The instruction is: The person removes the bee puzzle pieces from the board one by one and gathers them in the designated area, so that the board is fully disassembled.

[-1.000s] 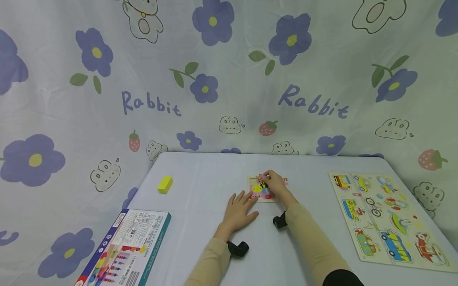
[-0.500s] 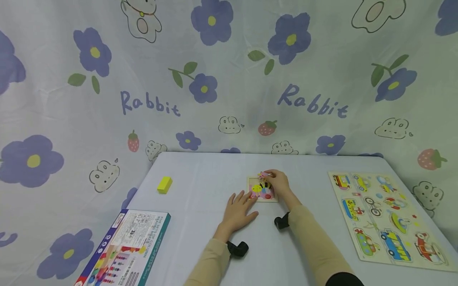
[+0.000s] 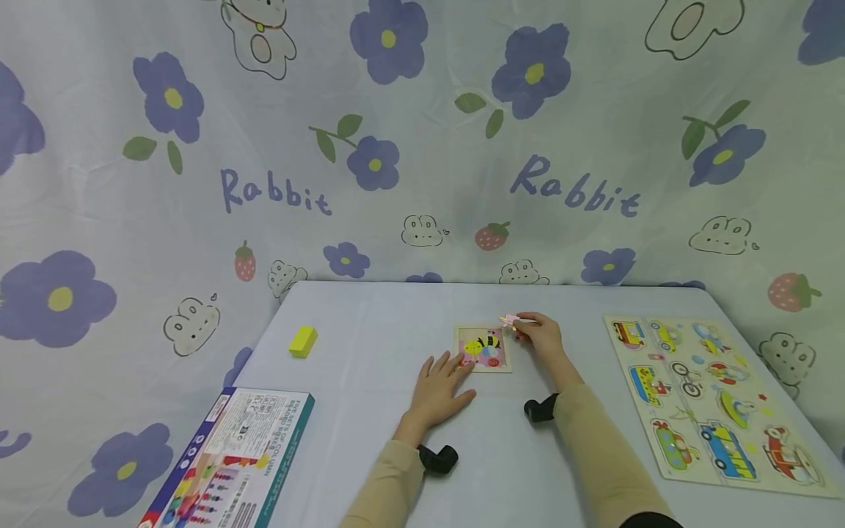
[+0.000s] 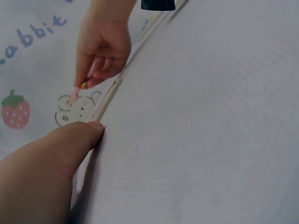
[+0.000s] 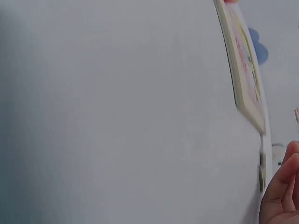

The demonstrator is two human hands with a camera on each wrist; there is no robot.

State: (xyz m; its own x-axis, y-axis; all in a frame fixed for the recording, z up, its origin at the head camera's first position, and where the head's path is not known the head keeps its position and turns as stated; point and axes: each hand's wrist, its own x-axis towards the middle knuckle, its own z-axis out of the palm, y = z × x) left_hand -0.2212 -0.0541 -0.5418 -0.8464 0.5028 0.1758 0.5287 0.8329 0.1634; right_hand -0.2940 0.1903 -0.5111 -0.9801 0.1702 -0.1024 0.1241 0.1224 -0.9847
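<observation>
In the head view a small square wooden puzzle board [image 3: 498, 369] lies mid-table, showing a yellow and black bee on pink. My left hand [image 3: 436, 389] lies spread with its fingertips on the board's lower left corner; the left wrist view has its thumb [image 4: 84, 133] at the board's edge. Just past the board's upper right corner, my right hand [image 3: 543, 339] pinches a small pink puzzle piece [image 3: 508, 321] between thumb and fingertips. That piece [image 4: 74, 95] points downward in the left wrist view. The right wrist view catches only part of the right hand [image 5: 282, 191].
A small piece [image 5: 262, 171] lies on the table beyond the board, near the right hand. At the right is a large vehicle puzzle board [image 3: 716, 411]. A yellow block [image 3: 304, 342] sits at the back left, and a printed box [image 3: 257, 425] lies at the front left.
My right hand has lifted the pink puzzle piece off the board's top and carried it right, past the corner. More of the bee picture shows. My left hand has stayed put.
</observation>
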